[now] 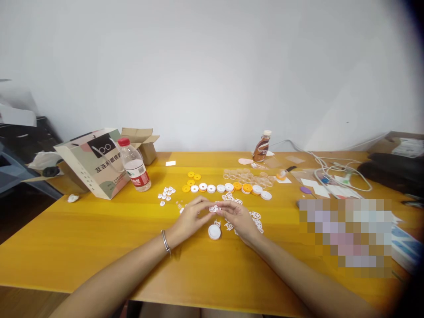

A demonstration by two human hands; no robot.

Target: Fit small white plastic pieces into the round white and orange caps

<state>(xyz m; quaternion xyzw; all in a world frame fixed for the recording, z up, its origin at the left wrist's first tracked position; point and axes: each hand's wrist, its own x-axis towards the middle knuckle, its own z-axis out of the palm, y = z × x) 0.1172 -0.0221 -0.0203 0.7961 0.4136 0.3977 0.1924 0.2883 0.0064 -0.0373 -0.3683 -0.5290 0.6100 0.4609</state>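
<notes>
My left hand [194, 219] and my right hand [237, 216] meet over the middle of the table. Between their fingertips they pinch a small white openwork plastic piece [214, 208]; both hands are closed on it. Just below it on the wood lies a round white cap-like part [214, 232], with another white openwork piece [217, 223] at its upper edge. More white openwork pieces [256, 221] are scattered around my right hand, some partly hidden by it. Left of my left hand stand several small white knobbed parts [166, 193]. A silver bracelet [165, 242] circles my left wrist.
Behind my hands runs a row of white and orange round parts [220, 188], with clear rings [245, 176] beyond. A water bottle [135, 170], paper bag [102, 168] and carton [145, 143] stand left. A brown drink bottle [261, 148] and cables [331, 170] are toward the right.
</notes>
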